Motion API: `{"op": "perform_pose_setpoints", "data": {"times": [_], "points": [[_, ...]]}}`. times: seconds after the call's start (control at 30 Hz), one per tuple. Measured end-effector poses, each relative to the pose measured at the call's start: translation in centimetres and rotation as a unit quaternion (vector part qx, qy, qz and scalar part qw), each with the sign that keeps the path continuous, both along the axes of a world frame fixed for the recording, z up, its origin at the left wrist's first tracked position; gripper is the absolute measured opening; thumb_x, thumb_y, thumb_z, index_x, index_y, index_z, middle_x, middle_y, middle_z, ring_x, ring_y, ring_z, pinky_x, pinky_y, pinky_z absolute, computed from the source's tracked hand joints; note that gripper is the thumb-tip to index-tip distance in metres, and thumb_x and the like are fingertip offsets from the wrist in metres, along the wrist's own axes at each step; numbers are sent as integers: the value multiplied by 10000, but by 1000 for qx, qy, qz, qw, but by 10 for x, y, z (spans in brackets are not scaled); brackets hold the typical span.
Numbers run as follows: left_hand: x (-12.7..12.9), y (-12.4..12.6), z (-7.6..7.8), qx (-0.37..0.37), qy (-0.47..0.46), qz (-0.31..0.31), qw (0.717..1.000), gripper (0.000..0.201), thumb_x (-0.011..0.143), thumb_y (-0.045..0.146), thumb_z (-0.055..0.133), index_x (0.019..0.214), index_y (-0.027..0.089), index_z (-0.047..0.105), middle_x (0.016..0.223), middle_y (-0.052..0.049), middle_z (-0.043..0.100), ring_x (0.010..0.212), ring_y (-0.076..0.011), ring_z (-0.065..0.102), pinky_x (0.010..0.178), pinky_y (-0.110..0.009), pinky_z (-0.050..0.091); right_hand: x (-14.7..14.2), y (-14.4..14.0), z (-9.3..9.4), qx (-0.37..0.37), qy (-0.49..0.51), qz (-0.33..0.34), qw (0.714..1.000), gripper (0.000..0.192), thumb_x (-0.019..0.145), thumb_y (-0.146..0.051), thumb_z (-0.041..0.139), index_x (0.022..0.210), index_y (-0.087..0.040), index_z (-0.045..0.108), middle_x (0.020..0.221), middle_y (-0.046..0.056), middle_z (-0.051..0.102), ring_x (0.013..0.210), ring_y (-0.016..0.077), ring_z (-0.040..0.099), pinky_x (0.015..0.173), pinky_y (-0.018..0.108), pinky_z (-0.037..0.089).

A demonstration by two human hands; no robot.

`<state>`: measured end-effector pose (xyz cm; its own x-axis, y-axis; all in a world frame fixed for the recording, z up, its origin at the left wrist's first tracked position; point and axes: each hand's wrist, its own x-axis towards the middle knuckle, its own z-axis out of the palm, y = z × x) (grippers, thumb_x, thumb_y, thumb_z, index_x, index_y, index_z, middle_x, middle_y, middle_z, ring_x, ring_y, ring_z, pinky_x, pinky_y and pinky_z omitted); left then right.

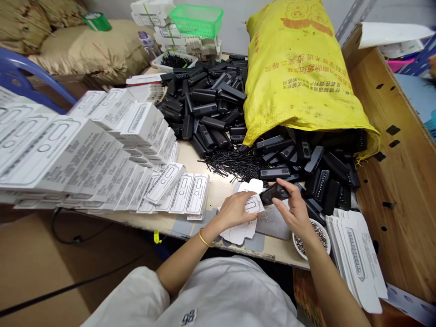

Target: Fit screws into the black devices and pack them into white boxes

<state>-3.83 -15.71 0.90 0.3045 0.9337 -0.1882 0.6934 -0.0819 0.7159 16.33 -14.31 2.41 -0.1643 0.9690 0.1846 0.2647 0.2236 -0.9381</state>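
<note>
My left hand [237, 208] is closed around a small white printed carton [254, 204]. In my right hand [290, 206] is a black oblong plastic device [273, 193], pinched between thumb and fingers. One end of the device meets the carton's right end; whether it is inside the opening I cannot tell. Under my left hand lie flat white cartons [240, 234]. A white bowl of small metal screws [315, 238] sits just below my right wrist. Thin black sticks [235, 163] are heaped beyond my hands.
Stacked printed boxes [112, 159] fill the left side. Black devices [211, 100] pile up at the back and spill from a yellow sack [296, 72]. Flat cartons [357, 254] lie at right beside a wooden panel [391, 181]. A green basket [196, 22] tops boxes at the back.
</note>
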Motion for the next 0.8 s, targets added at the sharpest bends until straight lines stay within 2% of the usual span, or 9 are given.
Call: {"op": "perform_pose_setpoints", "data": {"times": [0.07, 0.13, 0.2, 0.3, 0.37, 0.43, 0.5, 0.57, 0.8], "points": [[1, -1, -4, -9, -36, 17, 999, 575, 696, 351, 745, 1228, 214, 576, 1212, -81, 654, 1098, -282, 617, 950, -403, 477, -6, 7, -3, -26, 28, 0, 999, 388, 870, -403, 592, 1227, -258, 545, 1169, 84, 666, 1084, 232, 630, 965, 420, 489], [1, -2, -6, -1, -82, 43, 996, 586, 683, 326, 748, 1227, 222, 560, 1202, -64, 653, 1083, -254, 619, 953, -383, 478, -12, 13, -4, -47, 80, -47, 995, 359, 896, -447, 541, 1200, -257, 555, 1078, 71, 691, 1003, 218, 654, 901, 405, 518], [2, -2, -6, 17, -115, 71, 991, 572, 683, 322, 746, 1211, 222, 549, 1160, -53, 657, 1049, -235, 624, 937, -369, 484, -18, 17, -5, -47, 79, -54, 994, 307, 909, -464, 513, 1109, -254, 612, 1043, 60, 693, 981, 209, 650, 882, 392, 517], [2, 0, -6, 42, -149, 105, 982, 551, 692, 338, 746, 1185, 210, 536, 1116, -55, 654, 1025, -232, 624, 921, -369, 489, -20, 23, -10, 3, -13, -21, 1000, 289, 937, -426, 466, 928, -238, 685, 1075, 62, 675, 1028, 211, 620, 907, 383, 489], [0, 1, -7, 60, -170, 128, 975, 578, 704, 334, 743, 1215, 202, 507, 1164, -72, 633, 1072, -238, 610, 951, -376, 478, -15, 30, -19, 19, -124, -51, 991, 271, 949, -346, 439, 954, -220, 679, 1043, 78, 674, 977, 217, 621, 866, 378, 489], [0, 2, -10, 84, -183, 141, 969, 638, 719, 310, 739, 1281, 201, 458, 1257, -92, 590, 1166, -248, 569, 1017, -388, 441, -9, 40, -32, -9, -309, -55, 950, 229, 926, -240, 452, 1011, -192, 659, 995, 100, 679, 926, 236, 619, 815, 373, 483], [1, 3, -11, 109, -194, 133, 966, 710, 731, 292, 738, 1350, 211, 400, 1345, -105, 535, 1258, -254, 508, 1077, -398, 392, -5, 49, -44, -48, -471, -1, 881, 238, 894, -143, 449, 987, -164, 667, 972, 133, 684, 931, 265, 615, 797, 374, 465], [5, 2, -12, 120, -200, 115, 966, 759, 746, 298, 736, 1397, 222, 354, 1391, -111, 497, 1303, -256, 466, 1104, -406, 363, -3, 56, -53, -60, -541, 46, 837, 277, 886, -90, 415, 935, -146, 682, 951, 162, 685, 954, 287, 613, 800, 378, 444], [18, 3, -10, 111, -161, 111, 974, 757, 803, 296, 691, 1448, 239, 300, 1338, -126, 503, 1261, -268, 468, 1081, -437, 368, 7, 68, -55, -52, -549, 101, 828, 240, 888, -111, 462, 939, -171, 689, 960, 115, 707, 930, 241, 638, 764, 319, 414]]}}
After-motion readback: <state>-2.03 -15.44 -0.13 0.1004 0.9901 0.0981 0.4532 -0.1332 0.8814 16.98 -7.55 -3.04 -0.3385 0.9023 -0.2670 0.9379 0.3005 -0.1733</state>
